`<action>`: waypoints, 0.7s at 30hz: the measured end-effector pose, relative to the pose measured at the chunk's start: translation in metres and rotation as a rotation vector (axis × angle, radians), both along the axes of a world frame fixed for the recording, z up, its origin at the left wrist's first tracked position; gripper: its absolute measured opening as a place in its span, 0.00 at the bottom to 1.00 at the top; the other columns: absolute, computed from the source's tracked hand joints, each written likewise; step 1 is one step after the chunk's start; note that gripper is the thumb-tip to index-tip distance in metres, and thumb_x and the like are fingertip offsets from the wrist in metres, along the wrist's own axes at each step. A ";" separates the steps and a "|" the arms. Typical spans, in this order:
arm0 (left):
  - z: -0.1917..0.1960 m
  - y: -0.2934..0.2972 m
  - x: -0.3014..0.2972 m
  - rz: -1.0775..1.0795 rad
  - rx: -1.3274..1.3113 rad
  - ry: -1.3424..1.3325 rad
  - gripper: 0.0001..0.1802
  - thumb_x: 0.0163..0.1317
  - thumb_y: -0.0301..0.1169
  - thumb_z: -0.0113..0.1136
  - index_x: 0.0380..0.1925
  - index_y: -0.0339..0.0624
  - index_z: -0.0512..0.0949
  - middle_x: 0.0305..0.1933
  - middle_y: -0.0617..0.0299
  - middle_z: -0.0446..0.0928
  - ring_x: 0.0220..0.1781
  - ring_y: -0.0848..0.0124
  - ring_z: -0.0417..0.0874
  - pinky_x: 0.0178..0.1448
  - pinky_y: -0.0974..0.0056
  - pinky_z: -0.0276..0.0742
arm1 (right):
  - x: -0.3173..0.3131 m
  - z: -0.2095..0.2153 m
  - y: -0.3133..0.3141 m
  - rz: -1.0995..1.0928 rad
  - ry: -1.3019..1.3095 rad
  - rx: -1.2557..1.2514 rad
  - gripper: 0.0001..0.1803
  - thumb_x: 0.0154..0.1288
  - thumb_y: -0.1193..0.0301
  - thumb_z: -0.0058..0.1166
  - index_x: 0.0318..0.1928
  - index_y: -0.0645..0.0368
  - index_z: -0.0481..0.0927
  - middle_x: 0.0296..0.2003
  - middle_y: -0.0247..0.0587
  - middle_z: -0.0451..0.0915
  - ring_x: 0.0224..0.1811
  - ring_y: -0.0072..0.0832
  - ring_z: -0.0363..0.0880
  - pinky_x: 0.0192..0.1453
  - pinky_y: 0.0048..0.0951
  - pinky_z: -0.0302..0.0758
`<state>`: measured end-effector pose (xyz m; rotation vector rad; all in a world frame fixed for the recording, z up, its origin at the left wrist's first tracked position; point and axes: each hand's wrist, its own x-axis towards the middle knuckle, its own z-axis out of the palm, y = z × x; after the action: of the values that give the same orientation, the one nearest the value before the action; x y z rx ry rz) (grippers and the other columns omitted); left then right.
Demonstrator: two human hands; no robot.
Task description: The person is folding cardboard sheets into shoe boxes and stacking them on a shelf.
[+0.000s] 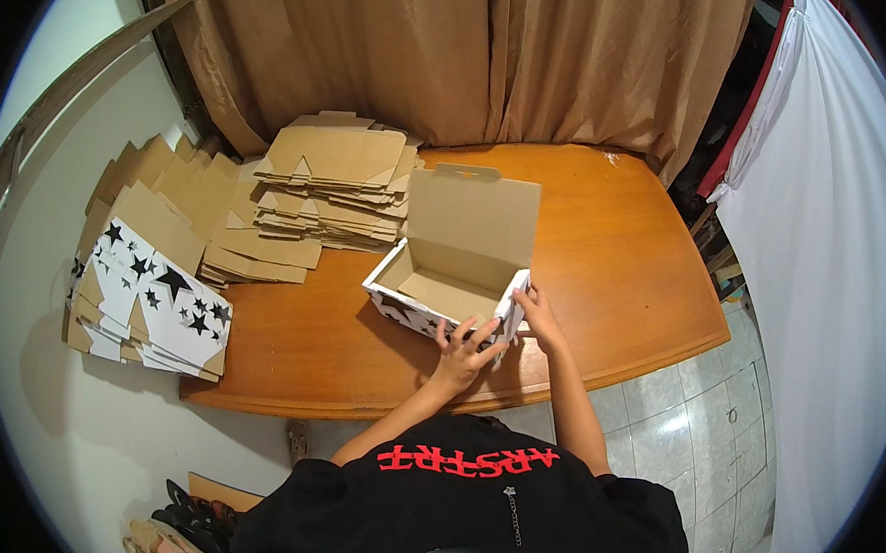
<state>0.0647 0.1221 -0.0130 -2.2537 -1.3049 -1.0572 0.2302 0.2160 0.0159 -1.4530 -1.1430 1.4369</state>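
Note:
An open cardboard box point(450, 290), plain brown inside and white with black stars outside, sits on the wooden table in front of me. Its lid point(473, 214) stands raised at the back, with a tab along the top edge. My left hand point(460, 362) lies against the front wall near the right corner, fingers spread and fingertips touching the box. At the box's right end, my right hand point(541, 315) has its fingers closed on the upper edge of the side wall. The outer face of that side wall is partly hidden by my hands.
Flat cardboard blanks point(334, 161) are stacked at the table's back left. More blanks with a star print point(156, 297) lean over the left edge. The wooden table point(618, 276) extends to the right. Brown curtains point(405, 54) hang behind; a white cloth point(815, 246) hangs at right.

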 end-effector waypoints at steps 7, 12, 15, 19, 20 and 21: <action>-0.005 -0.003 -0.008 -0.104 -0.214 -0.165 0.25 0.47 0.36 0.63 0.49 0.59 0.73 0.63 0.63 0.59 0.64 0.60 0.56 0.66 0.46 0.40 | -0.004 -0.056 0.022 -0.004 0.164 0.081 0.35 0.51 0.65 0.54 0.62 0.57 0.60 0.52 0.42 0.69 0.44 0.28 0.72 0.30 0.28 0.74; -0.004 0.011 -0.063 0.288 -0.040 -0.552 0.29 0.53 0.37 0.59 0.55 0.44 0.66 0.65 0.49 0.55 0.66 0.50 0.51 0.66 0.44 0.44 | -0.001 -0.069 0.035 -0.089 0.252 0.106 0.30 0.53 0.75 0.43 0.61 0.57 0.61 0.40 0.34 0.75 0.26 0.17 0.69 0.21 0.17 0.64; 0.005 0.013 -0.101 0.455 -0.114 -0.587 0.29 0.55 0.36 0.56 0.57 0.42 0.64 0.66 0.50 0.54 0.68 0.48 0.49 0.67 0.45 0.45 | 0.003 -0.070 0.045 -0.055 0.168 0.066 0.32 0.51 0.78 0.41 0.61 0.62 0.60 0.43 0.38 0.75 0.30 0.20 0.71 0.25 0.18 0.66; 0.008 0.022 -0.126 0.354 -0.268 -0.470 0.25 0.61 0.33 0.50 0.59 0.41 0.63 0.69 0.54 0.53 0.70 0.53 0.51 0.69 0.48 0.48 | 0.001 -0.064 0.059 -0.071 -0.020 0.280 0.36 0.45 0.84 0.41 0.61 0.65 0.59 0.54 0.48 0.69 0.53 0.35 0.70 0.52 0.28 0.70; 0.006 0.024 -0.130 0.346 -0.349 -0.488 0.25 0.61 0.33 0.49 0.59 0.39 0.63 0.68 0.52 0.54 0.69 0.53 0.53 0.69 0.51 0.48 | -0.002 -0.057 0.060 -0.059 -0.055 0.283 0.36 0.44 0.86 0.41 0.61 0.65 0.59 0.55 0.49 0.68 0.55 0.36 0.69 0.56 0.30 0.67; 0.003 0.024 -0.133 0.338 -0.429 -0.506 0.25 0.62 0.33 0.49 0.59 0.38 0.63 0.67 0.50 0.56 0.68 0.52 0.55 0.69 0.53 0.49 | -0.005 -0.050 0.061 -0.047 -0.090 0.288 0.37 0.43 0.87 0.41 0.61 0.65 0.60 0.57 0.50 0.66 0.58 0.38 0.67 0.59 0.31 0.65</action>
<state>-0.0686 0.1457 -0.0101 -1.9792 -2.2143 -1.3699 0.2249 0.2773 -0.0337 -1.3413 -1.3034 1.1316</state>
